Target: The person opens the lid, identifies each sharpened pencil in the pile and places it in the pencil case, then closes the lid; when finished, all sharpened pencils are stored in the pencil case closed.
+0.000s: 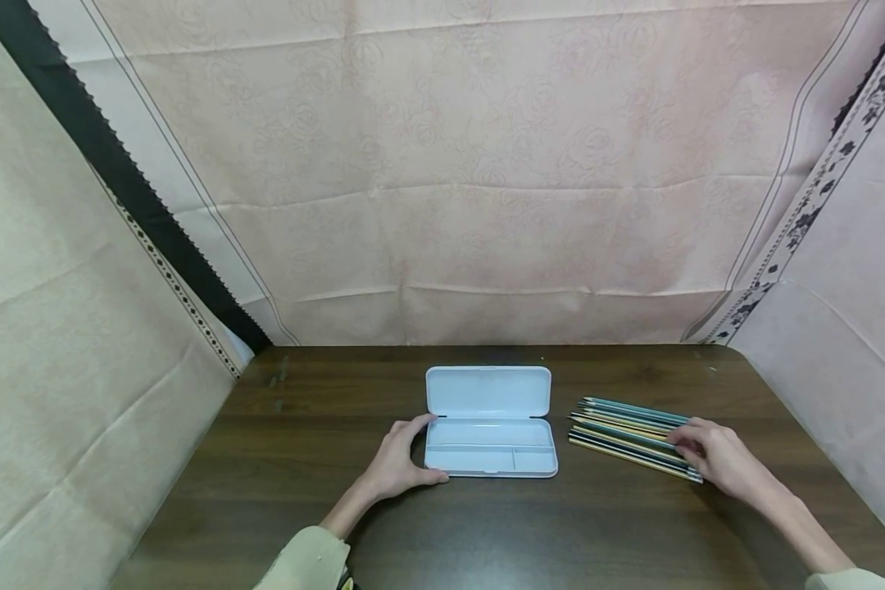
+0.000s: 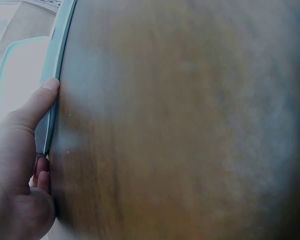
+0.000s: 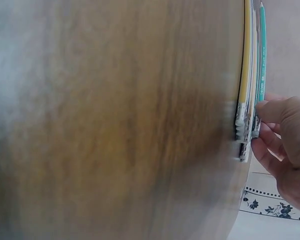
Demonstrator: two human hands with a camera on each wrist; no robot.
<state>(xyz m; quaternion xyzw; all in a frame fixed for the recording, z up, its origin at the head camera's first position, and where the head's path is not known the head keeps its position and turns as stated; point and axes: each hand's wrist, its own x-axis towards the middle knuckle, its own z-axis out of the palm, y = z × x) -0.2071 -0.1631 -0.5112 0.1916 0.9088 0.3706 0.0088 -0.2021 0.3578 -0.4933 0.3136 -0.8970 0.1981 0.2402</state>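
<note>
A light blue pencil case (image 1: pixel 491 434) lies open on the table, its lid (image 1: pixel 488 392) tipped back and its divided tray bare inside. My left hand (image 1: pixel 401 460) holds the tray's left end, thumb at the front edge and forefinger by the hinge corner. In the left wrist view the thumb (image 2: pixel 44 95) presses on the case's rim. To the right, several pencils (image 1: pixel 619 430) in teal, yellow and dark colours lie side by side, tips toward the case. My right hand (image 1: pixel 715 455) pinches a teal pencil (image 3: pixel 262 55) near its eraser end, above the others in the right wrist view.
The dark wooden table (image 1: pixel 302 459) runs back to a patterned cloth (image 1: pixel 487 197) hung behind it. More cloth hangs at the left (image 1: pixel 66 369) and right (image 1: pixel 848 303) sides, close along the table's edges.
</note>
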